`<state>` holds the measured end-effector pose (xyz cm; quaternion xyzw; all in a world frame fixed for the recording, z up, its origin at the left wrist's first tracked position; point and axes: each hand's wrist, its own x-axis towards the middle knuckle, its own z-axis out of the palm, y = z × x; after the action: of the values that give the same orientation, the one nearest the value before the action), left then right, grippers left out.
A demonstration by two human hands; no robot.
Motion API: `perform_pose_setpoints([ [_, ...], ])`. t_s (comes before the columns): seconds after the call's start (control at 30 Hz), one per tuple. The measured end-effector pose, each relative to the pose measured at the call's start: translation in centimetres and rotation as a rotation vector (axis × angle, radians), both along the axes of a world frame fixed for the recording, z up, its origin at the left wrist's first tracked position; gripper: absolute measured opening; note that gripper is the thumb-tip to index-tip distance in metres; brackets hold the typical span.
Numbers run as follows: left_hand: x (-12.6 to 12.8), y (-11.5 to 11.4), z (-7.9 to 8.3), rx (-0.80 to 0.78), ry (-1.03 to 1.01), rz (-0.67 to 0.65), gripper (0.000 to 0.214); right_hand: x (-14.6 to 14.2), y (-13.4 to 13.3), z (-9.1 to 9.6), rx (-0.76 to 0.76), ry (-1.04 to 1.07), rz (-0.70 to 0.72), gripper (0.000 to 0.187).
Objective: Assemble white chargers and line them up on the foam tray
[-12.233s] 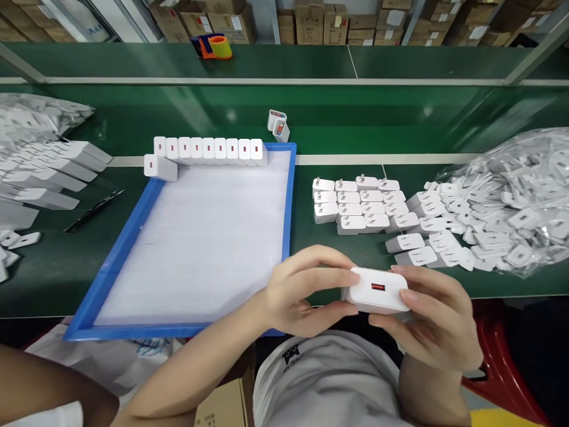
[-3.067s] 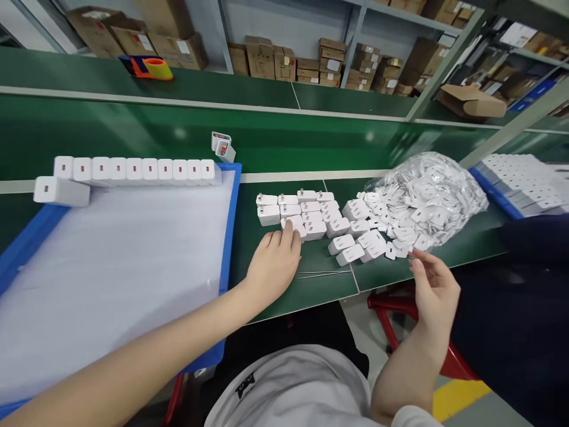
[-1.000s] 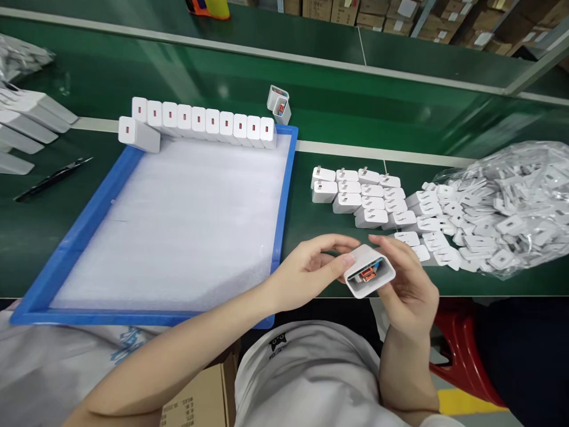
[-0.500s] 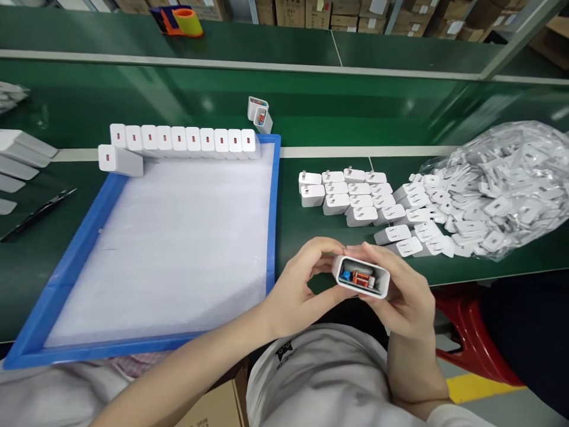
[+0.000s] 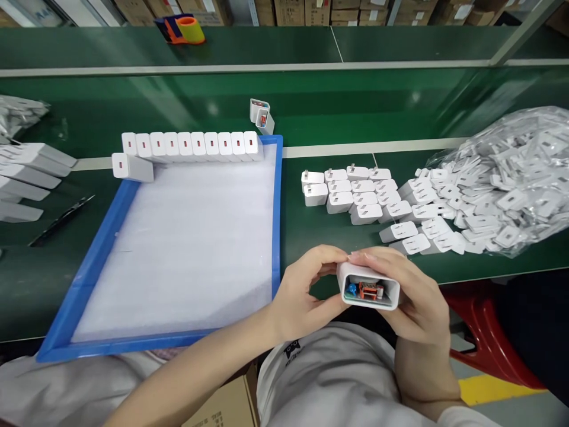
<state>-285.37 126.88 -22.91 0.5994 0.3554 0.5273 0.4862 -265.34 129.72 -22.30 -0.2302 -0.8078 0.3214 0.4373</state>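
Observation:
Between both hands is a white charger housing [image 5: 393,295] with its open end toward me. Inside it show a blue part and an orange-and-copper part on a board. My left hand [image 5: 306,293] pinches its left side with thumb and fingers. My right hand [image 5: 411,293] wraps the right side and back. A blue-rimmed tray [image 5: 276,219] with a white lining lies at left, and a row of closed white chargers [image 5: 198,145] stands along its far edge. One more charger [image 5: 132,168] sits across its far left corner.
Several plug-ended white chargers [image 5: 340,201] stand at right, beside a clear bag [image 5: 524,184] of white plastic pieces. Two open housings [image 5: 262,117] stand behind the tray. Black tweezers [image 5: 62,219] and more chargers [image 5: 26,178] lie left. A tape dispenser [image 5: 182,29] sits on the shelf. A red stool [image 5: 493,338] stands right.
The view has shifted slightly, so most things sit a little farther right. The held housing has tipped a bit, showing more of its inside. Both hands keep their grip.

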Motion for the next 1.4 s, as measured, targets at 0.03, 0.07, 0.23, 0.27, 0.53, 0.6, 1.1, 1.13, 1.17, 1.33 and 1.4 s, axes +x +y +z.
perform_pose_setpoints([
  [0.03, 0.0, 0.0, 0.0, 0.009, -0.002, 0.003, 0.03, 0.0, 0.0, 0.0, 0.005, 0.004, 0.006, 0.062],
  [0.07, 0.0, 0.0, 0.0, 0.017, -0.005, 0.004, 0.03, 0.0, 0.1, 0.0, 0.008, 0.006, 0.012, 0.061],
  [0.23, -0.1, 0.0, 0.2, 0.011, 0.005, 0.012, 0.027, -0.1, 0.1, -0.1, -0.004, 0.017, 0.002, 0.06],
  [0.27, -0.1, 0.1, 0.3, 0.01, 0.01, 0.014, 0.027, -0.1, 0.1, -0.1, -0.007, 0.022, 0.004, 0.061],
  [0.53, -0.2, -0.1, -0.5, 0.131, 0.045, 0.037, 0.031, -0.1, 0.1, 0.0, 0.028, 0.027, 0.043, 0.065],
  [0.6, -0.2, -0.1, -0.8, 0.201, 0.079, 0.064, 0.035, 0.0, 0.1, 0.1, 0.048, 0.01, 0.049, 0.065],
  [1.1, -0.6, 0.0, -0.7, 0.31, 0.155, 0.11, 0.049, 0.3, 0.4, 0.0, 0.105, 0.001, 0.126, 0.07],
  [1.13, -0.7, 0.2, -0.7, 0.314, 0.14, 0.095, 0.051, 0.3, 0.4, -0.1, 0.112, 0.0, 0.13, 0.069],
  [1.17, -0.7, 0.3, -0.8, 0.314, 0.122, 0.077, 0.052, 0.4, 0.4, -0.1, 0.117, 0.0, 0.131, 0.068],
  [1.33, -0.3, -0.3, -0.6, 0.154, -0.043, 0.012, 0.048, 0.6, 0.1, -0.5, 0.125, -0.043, 0.029, 0.06],
  [1.4, -0.3, 0.1, 0.1, 0.062, -0.12, 0.038, 0.044, 0.7, 0.4, -1.3, 0.148, -0.089, -0.075, 0.06],
])
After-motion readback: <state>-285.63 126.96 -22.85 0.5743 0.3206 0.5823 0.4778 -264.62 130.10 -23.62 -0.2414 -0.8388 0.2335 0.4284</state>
